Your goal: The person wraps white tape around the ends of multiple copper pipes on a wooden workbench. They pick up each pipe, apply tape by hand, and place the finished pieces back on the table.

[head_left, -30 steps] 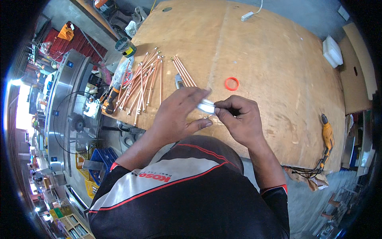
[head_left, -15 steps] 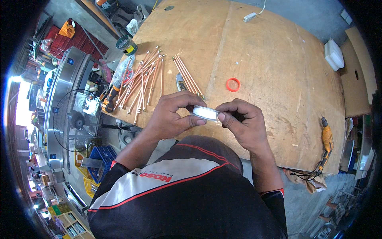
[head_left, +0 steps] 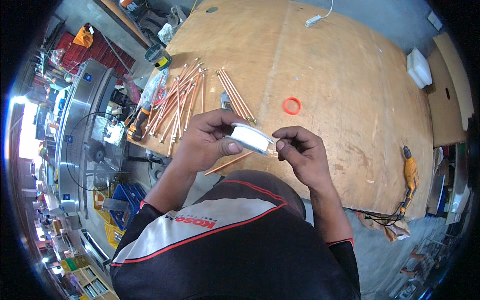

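Observation:
A spool of white thread-seal tape (head_left: 248, 137) is tilted above the table's near edge. My left hand (head_left: 202, 137) grips its left side between thumb and fingers. Just off the spool's right rim, my right hand (head_left: 305, 152) has its thumb and forefinger pinched; whatever is between the tips is too small to make out. Beyond the hands lie several copper tubes (head_left: 235, 95) with end fittings, side by side. A grey utility knife (head_left: 226, 101) rests next to them, partly covered by my left hand. One more copper tube (head_left: 227, 164) shows below the spool. An orange-red plastic ring (head_left: 292, 105) lies farther right.
A loose pile of copper tubes (head_left: 175, 102) occupies the wooden table's (head_left: 345, 90) left side, beside an orange-black power tool (head_left: 136, 127) and a dark tub (head_left: 159, 56). A yellow drill (head_left: 411, 172) lies near the right edge. White foam blocks (head_left: 419, 68) stand far right.
The spool has turned in my left hand, showing more of its white winding and flat side. My right hand's fingertips have come off its rim, slightly right. The tube below has come into view.

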